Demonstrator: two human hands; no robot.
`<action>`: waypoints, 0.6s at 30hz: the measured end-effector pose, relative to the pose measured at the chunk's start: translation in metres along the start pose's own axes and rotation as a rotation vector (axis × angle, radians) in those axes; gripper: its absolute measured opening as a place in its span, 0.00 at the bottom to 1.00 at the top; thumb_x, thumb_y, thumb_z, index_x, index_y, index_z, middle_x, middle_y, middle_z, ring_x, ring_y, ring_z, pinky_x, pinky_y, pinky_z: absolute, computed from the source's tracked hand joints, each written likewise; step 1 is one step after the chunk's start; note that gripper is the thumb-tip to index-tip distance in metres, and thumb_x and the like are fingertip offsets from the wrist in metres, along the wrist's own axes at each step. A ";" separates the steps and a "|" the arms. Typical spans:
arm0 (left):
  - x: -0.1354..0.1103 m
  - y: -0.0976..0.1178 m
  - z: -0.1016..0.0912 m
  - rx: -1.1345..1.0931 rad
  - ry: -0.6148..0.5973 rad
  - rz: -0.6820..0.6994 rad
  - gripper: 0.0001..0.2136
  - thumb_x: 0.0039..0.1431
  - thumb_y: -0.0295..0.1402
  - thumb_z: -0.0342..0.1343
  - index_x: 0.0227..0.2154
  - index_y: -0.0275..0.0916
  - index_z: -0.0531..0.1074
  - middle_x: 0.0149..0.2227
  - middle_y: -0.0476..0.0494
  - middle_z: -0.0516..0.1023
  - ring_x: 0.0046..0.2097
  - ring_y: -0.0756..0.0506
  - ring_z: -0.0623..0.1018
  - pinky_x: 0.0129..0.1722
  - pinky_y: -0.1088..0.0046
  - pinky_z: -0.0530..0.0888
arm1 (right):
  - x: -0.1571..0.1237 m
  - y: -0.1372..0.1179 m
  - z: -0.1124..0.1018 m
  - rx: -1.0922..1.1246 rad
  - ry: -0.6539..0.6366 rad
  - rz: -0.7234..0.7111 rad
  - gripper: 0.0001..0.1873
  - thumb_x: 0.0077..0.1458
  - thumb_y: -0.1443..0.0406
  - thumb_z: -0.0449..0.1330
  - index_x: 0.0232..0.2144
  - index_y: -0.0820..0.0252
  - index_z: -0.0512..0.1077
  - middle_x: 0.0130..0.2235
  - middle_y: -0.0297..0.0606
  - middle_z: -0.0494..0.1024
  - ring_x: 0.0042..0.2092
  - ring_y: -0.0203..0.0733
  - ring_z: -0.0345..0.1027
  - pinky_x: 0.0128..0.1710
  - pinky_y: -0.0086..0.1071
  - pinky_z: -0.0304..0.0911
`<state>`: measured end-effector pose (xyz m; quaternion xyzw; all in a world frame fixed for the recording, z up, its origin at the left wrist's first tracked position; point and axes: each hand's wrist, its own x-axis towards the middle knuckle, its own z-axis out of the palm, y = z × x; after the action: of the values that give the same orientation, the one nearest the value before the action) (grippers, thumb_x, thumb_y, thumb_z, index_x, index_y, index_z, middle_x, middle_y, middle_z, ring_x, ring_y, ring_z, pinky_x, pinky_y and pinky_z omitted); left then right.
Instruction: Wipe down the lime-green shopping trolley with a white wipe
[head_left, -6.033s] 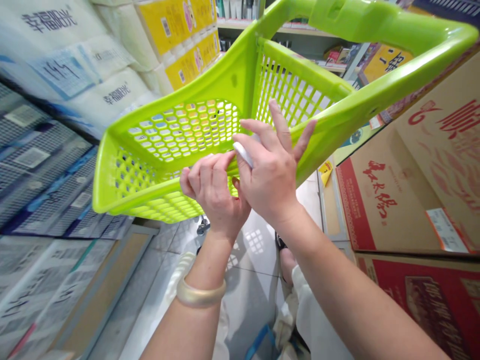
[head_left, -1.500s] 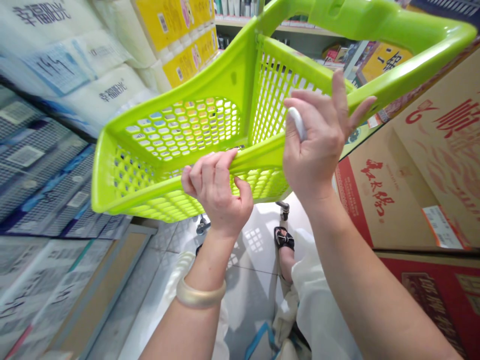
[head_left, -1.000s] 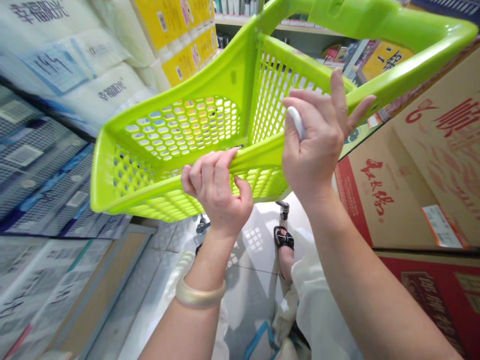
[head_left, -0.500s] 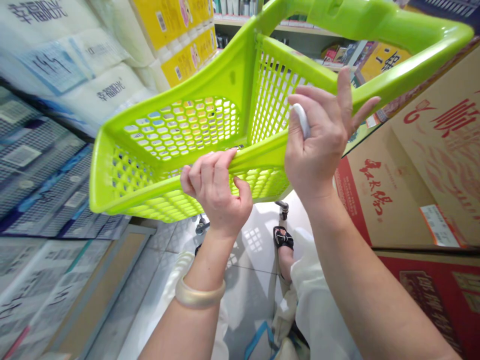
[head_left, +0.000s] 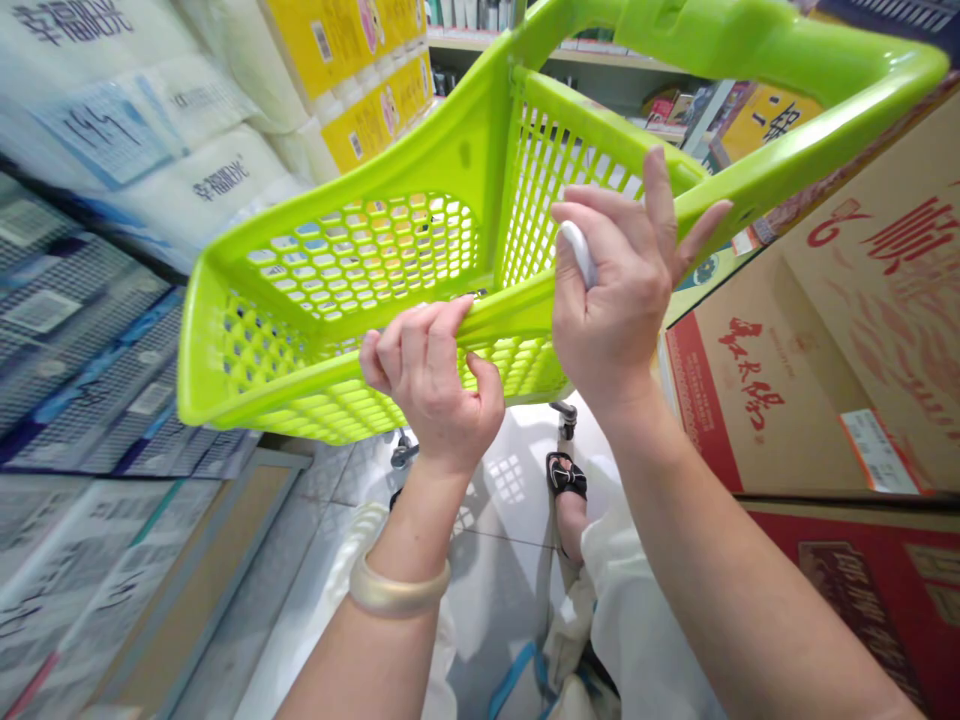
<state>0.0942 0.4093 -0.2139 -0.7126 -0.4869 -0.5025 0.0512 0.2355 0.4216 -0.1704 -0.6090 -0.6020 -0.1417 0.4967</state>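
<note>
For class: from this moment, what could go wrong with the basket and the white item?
The small white object is pinched only by the fingertips of the right hand, so it could slip to the tiled floor. The lime-green plastic basket might tip, since the left hand grips just one edge.

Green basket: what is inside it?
Inside the lime-green plastic basket, only the mesh walls show, yellow glimpsed through them. The right hand and left hand cover parts of the rim; what lies behind them cannot be seen.
</note>
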 end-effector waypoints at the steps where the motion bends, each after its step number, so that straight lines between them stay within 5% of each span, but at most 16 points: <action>1: 0.000 0.000 0.000 0.000 -0.006 -0.008 0.19 0.53 0.30 0.51 0.49 0.42 0.72 0.47 0.43 0.76 0.54 0.39 0.70 0.63 0.56 0.52 | 0.000 0.000 0.000 -0.007 -0.002 0.003 0.14 0.63 0.68 0.52 0.46 0.50 0.74 0.55 0.38 0.76 0.71 0.51 0.45 0.69 0.65 0.29; 7: -0.001 0.000 0.002 -0.015 0.011 -0.028 0.18 0.56 0.32 0.50 0.49 0.44 0.71 0.47 0.43 0.76 0.54 0.40 0.70 0.63 0.57 0.51 | -0.016 -0.029 0.014 -0.022 -0.100 -0.088 0.14 0.62 0.69 0.53 0.43 0.50 0.75 0.52 0.34 0.79 0.69 0.51 0.51 0.70 0.63 0.27; 14: 0.001 0.001 -0.002 0.007 -0.021 -0.047 0.19 0.53 0.31 0.51 0.49 0.43 0.73 0.47 0.43 0.77 0.54 0.39 0.71 0.63 0.56 0.52 | 0.004 0.002 -0.003 -0.009 0.071 -0.020 0.15 0.62 0.68 0.53 0.44 0.48 0.75 0.53 0.37 0.78 0.71 0.53 0.45 0.69 0.67 0.29; 18: 0.000 0.000 -0.001 -0.018 0.012 -0.011 0.19 0.54 0.31 0.51 0.49 0.42 0.73 0.47 0.42 0.77 0.54 0.39 0.71 0.63 0.54 0.53 | -0.005 -0.012 0.006 -0.027 0.033 -0.023 0.14 0.61 0.68 0.53 0.43 0.49 0.76 0.52 0.37 0.79 0.70 0.53 0.47 0.69 0.67 0.24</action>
<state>0.0936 0.4090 -0.2137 -0.7074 -0.4862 -0.5112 0.0448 0.2211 0.4203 -0.1716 -0.6063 -0.5986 -0.1657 0.4966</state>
